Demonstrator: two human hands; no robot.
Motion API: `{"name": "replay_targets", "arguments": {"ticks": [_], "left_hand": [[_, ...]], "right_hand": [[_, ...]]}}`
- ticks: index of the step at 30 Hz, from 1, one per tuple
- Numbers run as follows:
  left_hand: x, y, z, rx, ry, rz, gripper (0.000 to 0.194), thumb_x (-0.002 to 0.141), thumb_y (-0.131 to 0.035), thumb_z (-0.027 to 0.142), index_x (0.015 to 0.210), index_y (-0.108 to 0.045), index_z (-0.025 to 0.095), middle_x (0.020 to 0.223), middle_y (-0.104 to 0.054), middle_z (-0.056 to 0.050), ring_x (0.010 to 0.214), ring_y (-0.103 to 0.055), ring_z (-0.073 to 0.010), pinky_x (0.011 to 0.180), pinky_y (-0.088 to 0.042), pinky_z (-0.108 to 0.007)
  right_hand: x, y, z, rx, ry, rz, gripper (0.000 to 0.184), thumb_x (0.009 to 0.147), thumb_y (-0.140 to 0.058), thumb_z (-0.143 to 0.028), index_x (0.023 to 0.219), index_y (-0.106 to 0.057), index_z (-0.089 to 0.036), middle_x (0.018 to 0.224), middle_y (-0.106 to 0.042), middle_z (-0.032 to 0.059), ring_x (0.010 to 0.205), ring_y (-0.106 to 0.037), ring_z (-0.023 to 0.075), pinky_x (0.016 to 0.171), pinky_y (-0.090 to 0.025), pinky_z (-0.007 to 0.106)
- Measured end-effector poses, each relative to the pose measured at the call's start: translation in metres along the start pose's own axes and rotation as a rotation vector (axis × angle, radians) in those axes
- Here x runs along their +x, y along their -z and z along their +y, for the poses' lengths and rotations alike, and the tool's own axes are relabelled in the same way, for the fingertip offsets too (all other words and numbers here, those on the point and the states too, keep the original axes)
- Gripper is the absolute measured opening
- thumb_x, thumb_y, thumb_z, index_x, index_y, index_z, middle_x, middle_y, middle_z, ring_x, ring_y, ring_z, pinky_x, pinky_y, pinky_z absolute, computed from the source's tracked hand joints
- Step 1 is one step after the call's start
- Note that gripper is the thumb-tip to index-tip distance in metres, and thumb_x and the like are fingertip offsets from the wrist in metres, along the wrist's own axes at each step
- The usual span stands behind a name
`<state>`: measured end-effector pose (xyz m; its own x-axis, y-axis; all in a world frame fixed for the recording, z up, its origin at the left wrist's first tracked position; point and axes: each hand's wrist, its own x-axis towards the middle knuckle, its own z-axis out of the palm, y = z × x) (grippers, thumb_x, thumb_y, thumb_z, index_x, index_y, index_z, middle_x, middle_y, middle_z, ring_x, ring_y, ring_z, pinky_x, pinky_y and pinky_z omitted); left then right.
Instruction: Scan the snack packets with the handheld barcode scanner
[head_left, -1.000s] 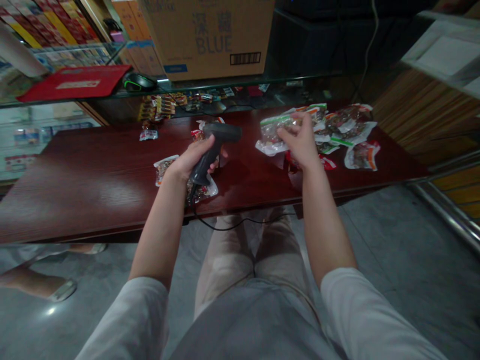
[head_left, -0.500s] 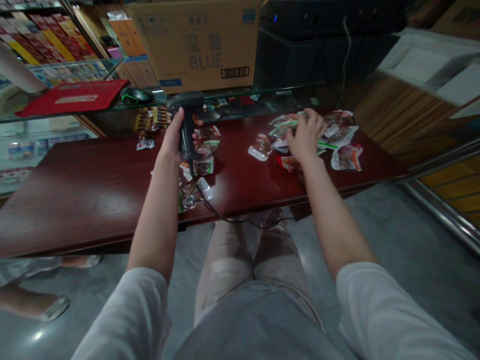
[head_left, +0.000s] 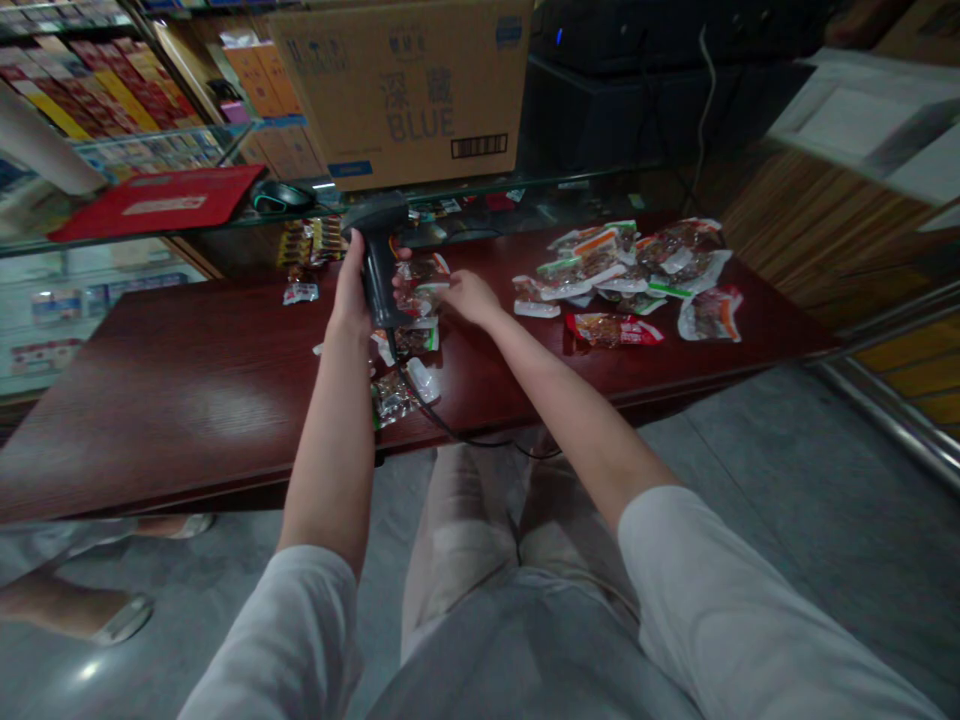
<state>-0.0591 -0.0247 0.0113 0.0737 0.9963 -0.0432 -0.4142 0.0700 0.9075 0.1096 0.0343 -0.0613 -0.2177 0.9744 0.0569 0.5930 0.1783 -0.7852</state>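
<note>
Beside the black barcode scanner (head_left: 379,255), the right hand (head_left: 472,298) has come across from the far heap of snack packets (head_left: 622,270), its fingers loosely extended, not pinching, at a nearer snack packet (head_left: 420,285). The left hand (head_left: 349,290) wraps the scanner's grip, holding it upright. More packets (head_left: 394,395) lie below the scanner on the dark red counter (head_left: 187,420).

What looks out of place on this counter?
The vacuum-sealed snack packets lie scattered in loose heaps across the dark red wooden counter, not lined up or stacked, and one small packet sits off by itself toward the left.
</note>
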Motion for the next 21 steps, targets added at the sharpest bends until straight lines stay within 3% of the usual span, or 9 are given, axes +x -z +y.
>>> {"name": "replay_targets", "arguments": {"ticks": [5, 10, 13, 16, 21], "left_hand": [[-0.004, -0.004, 0.002, -0.011, -0.007, 0.011, 0.070, 0.104, -0.007, 0.057, 0.113, -0.063, 0.016, 0.090, -0.072, -0.008, 0.051, -0.042, -0.0093, 0.046, -0.037, -0.024], [-0.008, -0.014, 0.002, 0.074, 0.027, -0.006, 0.065, 0.104, -0.012, 0.056, 0.120, -0.066, 0.023, 0.095, -0.075, -0.008, 0.055, -0.053, -0.0122, 0.049, -0.045, -0.026], [-0.011, -0.020, -0.001, 0.056, 0.047, -0.084, 0.063, 0.105, -0.014, 0.053, 0.120, -0.066, 0.020, 0.093, -0.075, -0.007, 0.047, -0.047, -0.0094, 0.042, -0.041, -0.023], [-0.013, -0.024, -0.007, 0.069, 0.086, -0.133, 0.060, 0.106, -0.017, 0.051, 0.122, -0.065, 0.017, 0.085, -0.071, -0.006, 0.044, -0.046, -0.0076, 0.040, -0.037, -0.020], [-0.008, -0.025, -0.022, 0.196, 0.212, -0.112, 0.048, 0.101, -0.042, 0.053, 0.126, -0.063, 0.018, 0.073, -0.067, -0.006, 0.053, -0.062, -0.0154, 0.049, -0.051, -0.025]], "right_hand": [[-0.003, 0.013, 0.007, 0.153, -0.018, 0.012, 0.011, 0.082, -0.066, -0.017, 0.083, -0.056, -0.021, 0.081, -0.070, 0.0033, 0.087, -0.072, 0.0227, 0.088, -0.057, 0.040], [-0.025, 0.050, 0.019, 0.471, -0.126, 0.013, 0.019, 0.088, -0.064, -0.023, 0.081, -0.047, -0.024, 0.073, -0.062, -0.0029, 0.072, -0.070, 0.0151, 0.072, -0.062, 0.033], [-0.036, 0.074, 0.030, 0.598, -0.159, -0.017, 0.021, 0.089, -0.063, -0.027, 0.082, -0.043, -0.025, 0.072, -0.059, -0.0039, 0.068, -0.070, 0.0154, 0.069, -0.064, 0.036], [-0.042, 0.092, 0.043, 0.646, -0.130, 0.000, 0.026, 0.085, -0.068, -0.035, 0.083, -0.043, -0.026, 0.074, -0.058, -0.0029, 0.071, -0.069, 0.0190, 0.070, -0.064, 0.044], [-0.041, 0.100, 0.060, 0.668, -0.092, 0.099, 0.033, 0.080, -0.073, -0.047, 0.088, -0.048, -0.027, 0.078, -0.059, -0.0001, 0.090, -0.070, 0.0271, 0.078, -0.062, 0.054]]}}
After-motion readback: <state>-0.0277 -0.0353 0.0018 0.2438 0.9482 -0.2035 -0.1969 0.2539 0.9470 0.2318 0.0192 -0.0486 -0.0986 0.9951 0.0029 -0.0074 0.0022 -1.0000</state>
